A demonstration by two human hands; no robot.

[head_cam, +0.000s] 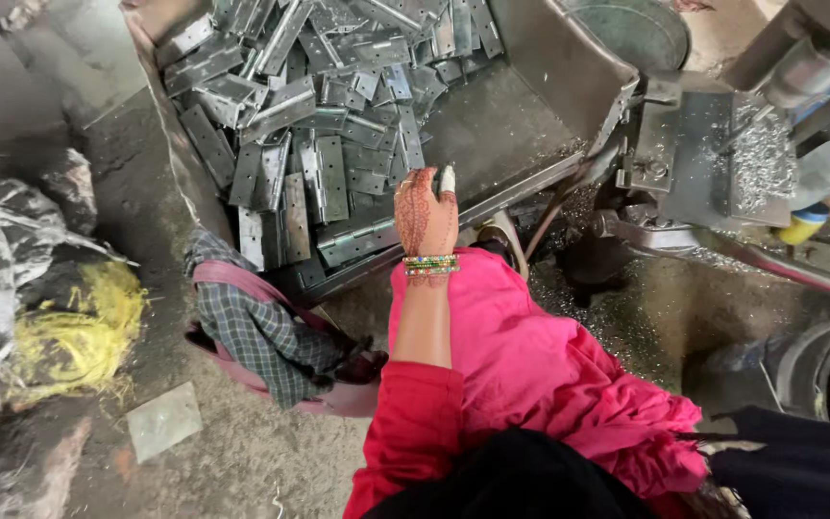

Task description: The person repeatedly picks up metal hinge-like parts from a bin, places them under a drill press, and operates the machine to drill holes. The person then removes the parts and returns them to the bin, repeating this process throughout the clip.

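Over the sheet-metal tray (530,125), left hand (426,213) hovers, fingers extended, holding nothing, just above flat grey steel hinge plates (309,173) heaped inside. Plates likely stiff, heavy, sharp-edged; grip by long edges. Right hand unseen.

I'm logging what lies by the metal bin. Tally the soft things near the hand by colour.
Pink cloth: 1
Grey checked cloth: 1
Yellow fibre bundle: 1
Total: 3
The left hand reaches over the tray of metal hinges, too many to count.
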